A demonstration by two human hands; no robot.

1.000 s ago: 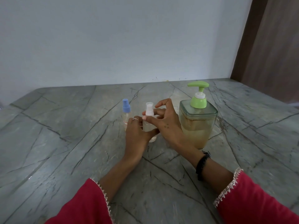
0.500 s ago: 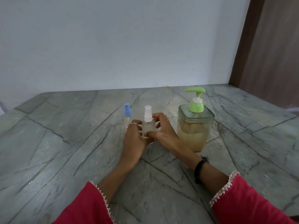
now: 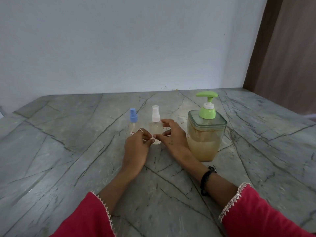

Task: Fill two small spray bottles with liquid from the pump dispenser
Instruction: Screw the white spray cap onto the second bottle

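A small clear spray bottle with a white cap (image 3: 155, 124) stands upright on the marble table (image 3: 68, 151), holding pale liquid. My left hand (image 3: 136, 147) curls against its lower left side. My right hand (image 3: 173, 139) curves round its right side, the thumb lying across its lower front. A second small bottle with a blue cap (image 3: 133, 117) stands just to the left, its lower part behind my left fingers. The pump dispenser (image 3: 206, 134), a square clear jar with a green pump head, stands to the right, about half full of yellowish liquid.
A pale wall rises at the table's back edge. A brown wooden panel (image 3: 287, 57) stands at the far right. My red sleeves fill the bottom of the view, and a black band sits on my right wrist.
A second ago my right hand was up at the white cap. It has dropped to the bottle's body, and both hands now sit lower and looser round the standing bottle.
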